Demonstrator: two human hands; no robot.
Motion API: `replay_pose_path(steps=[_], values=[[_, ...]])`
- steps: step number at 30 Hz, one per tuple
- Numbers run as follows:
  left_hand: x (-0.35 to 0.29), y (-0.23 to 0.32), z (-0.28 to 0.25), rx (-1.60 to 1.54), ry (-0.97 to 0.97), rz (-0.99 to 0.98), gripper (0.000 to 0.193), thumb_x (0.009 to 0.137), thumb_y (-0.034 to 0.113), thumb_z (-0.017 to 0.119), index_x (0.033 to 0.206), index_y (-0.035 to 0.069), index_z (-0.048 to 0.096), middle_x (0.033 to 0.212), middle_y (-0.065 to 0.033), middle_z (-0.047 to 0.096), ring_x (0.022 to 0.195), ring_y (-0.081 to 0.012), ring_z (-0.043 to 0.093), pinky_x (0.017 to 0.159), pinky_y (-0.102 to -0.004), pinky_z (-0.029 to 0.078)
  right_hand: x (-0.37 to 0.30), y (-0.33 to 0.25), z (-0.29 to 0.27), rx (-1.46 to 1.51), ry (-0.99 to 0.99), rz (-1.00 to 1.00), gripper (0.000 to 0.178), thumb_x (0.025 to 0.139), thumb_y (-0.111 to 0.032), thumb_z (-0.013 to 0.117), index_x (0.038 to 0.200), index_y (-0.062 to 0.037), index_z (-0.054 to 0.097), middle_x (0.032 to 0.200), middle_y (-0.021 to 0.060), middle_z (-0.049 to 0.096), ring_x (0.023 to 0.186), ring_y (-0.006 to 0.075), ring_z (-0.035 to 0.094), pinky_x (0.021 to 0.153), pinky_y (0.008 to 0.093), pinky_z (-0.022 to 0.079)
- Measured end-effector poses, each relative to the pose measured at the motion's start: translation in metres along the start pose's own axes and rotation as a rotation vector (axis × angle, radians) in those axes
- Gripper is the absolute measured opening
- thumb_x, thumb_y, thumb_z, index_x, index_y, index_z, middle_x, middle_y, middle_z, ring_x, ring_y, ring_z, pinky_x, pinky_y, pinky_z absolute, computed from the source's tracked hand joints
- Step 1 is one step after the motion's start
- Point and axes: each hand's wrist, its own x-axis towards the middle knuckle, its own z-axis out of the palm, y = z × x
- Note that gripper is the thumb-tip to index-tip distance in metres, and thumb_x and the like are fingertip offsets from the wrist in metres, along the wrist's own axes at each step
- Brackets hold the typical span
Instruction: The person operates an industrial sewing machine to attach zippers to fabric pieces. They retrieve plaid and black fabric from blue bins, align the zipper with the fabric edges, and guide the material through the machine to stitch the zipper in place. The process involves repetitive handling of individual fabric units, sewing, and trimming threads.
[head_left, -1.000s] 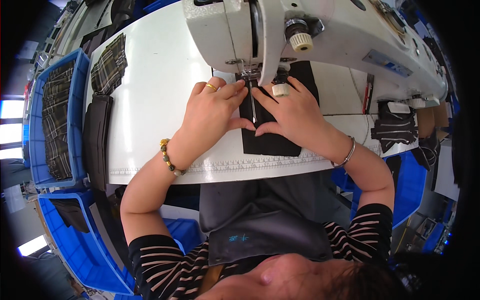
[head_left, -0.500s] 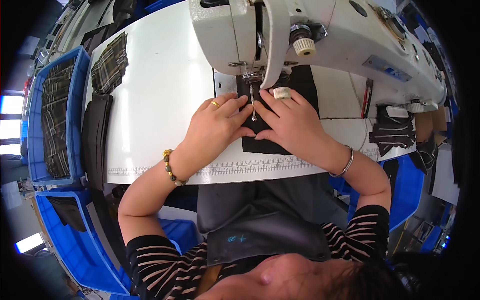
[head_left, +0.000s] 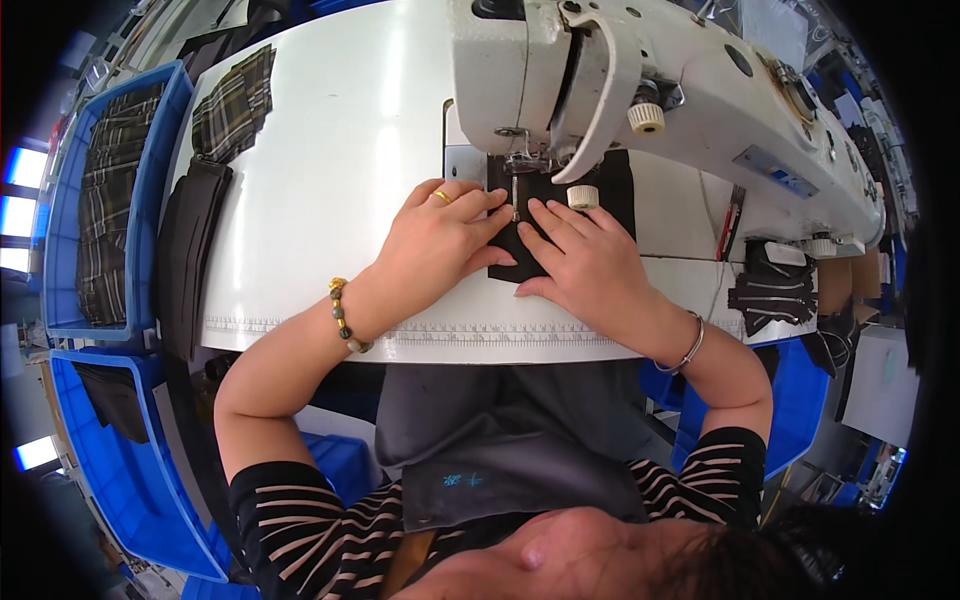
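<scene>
A piece of black fabric (head_left: 600, 180) lies under the presser foot (head_left: 527, 164) of a white sewing machine (head_left: 690, 110). A metal zipper (head_left: 516, 195) runs along it, its upper end at the foot. To the left of the zipper, my left hand (head_left: 445, 235) rests on the fabric's left edge with fingers stretched forward, holding nothing. My right hand (head_left: 590, 260) lies flat on the fabric to the right of the zipper, fingers spread. Both thumbs point inward at the fabric's near edge. The needle cannot be made out.
Plaid fabric pieces (head_left: 235, 105) and folded dark cloth (head_left: 190, 255) lie on the table's left side. A blue bin (head_left: 60, 230) beside it holds more plaid pieces. Small red-handled snips (head_left: 731, 225) and a stack of dark zippers (head_left: 775, 295) lie at right.
The black fabric and zipper have slid farther under the presser foot, so less zipper shows. Both hands have gone forward with them. The whole view has shifted slightly.
</scene>
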Motion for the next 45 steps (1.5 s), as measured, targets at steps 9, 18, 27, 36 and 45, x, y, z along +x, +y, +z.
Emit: replay_pose_path(steps=[9, 18, 27, 36, 45], values=[[0.006, -0.014, 0.011, 0.058, 0.083, 0.010, 0.041, 0.084, 0.031, 0.082, 0.119, 0.009, 0.079, 0.118, -0.0035, 0.074, 0.114, -0.0232, 0.067, 0.098, -0.0395, 0.052, 0.014, 0.017, 0.007, -0.023, -0.010, 0.032, 0.067, 0.078, -0.045, 0.084, 0.128, -0.0034, 0.072, 0.137, 0.0160, 0.067, 0.124, 0.0297, 0.064, 0.108, 0.0466, 0.048], [0.006, -0.006, 0.007, 0.072, 0.051, -0.010, 0.037, 0.087, 0.028, 0.080, 0.120, 0.011, 0.079, 0.118, -0.0012, 0.074, 0.113, -0.0221, 0.067, 0.097, -0.0386, 0.053, 0.012, 0.015, 0.006, -0.018, -0.041, 0.073, 0.069, 0.079, -0.045, 0.083, 0.134, -0.0052, 0.068, 0.140, 0.0138, 0.064, 0.129, 0.0324, 0.062, 0.105, 0.0463, 0.050], [0.003, -0.003, 0.008, 0.042, 0.049, -0.020, 0.044, 0.086, 0.032, 0.080, 0.123, 0.007, 0.077, 0.123, -0.0056, 0.073, 0.116, -0.0263, 0.066, 0.100, -0.0405, 0.052, 0.012, 0.014, 0.010, -0.057, -0.021, 0.054, 0.069, 0.080, -0.046, 0.082, 0.134, -0.0043, 0.069, 0.142, 0.0142, 0.062, 0.129, 0.0323, 0.061, 0.103, 0.0460, 0.051], [0.004, -0.001, 0.009, 0.057, 0.058, -0.018, 0.044, 0.087, 0.034, 0.080, 0.122, 0.007, 0.077, 0.122, -0.0058, 0.073, 0.117, -0.0255, 0.066, 0.100, -0.0403, 0.052, 0.015, 0.039, 0.013, 0.651, 0.123, 0.428, 0.032, 0.091, -0.032, 0.083, 0.105, -0.0040, 0.078, 0.083, 0.0072, 0.069, 0.081, 0.0196, 0.065, 0.079, 0.0365, 0.051], [0.002, 0.001, 0.010, 0.108, 0.081, -0.008, 0.042, 0.085, 0.033, 0.082, 0.119, 0.009, 0.078, 0.121, -0.0039, 0.072, 0.113, -0.0241, 0.066, 0.097, -0.0401, 0.053, 0.011, 0.053, 0.012, 0.927, 0.131, 0.393, 0.028, 0.091, -0.016, 0.076, 0.114, 0.0003, 0.075, 0.083, 0.0062, 0.063, 0.074, 0.0172, 0.058, 0.072, 0.0341, 0.050]])
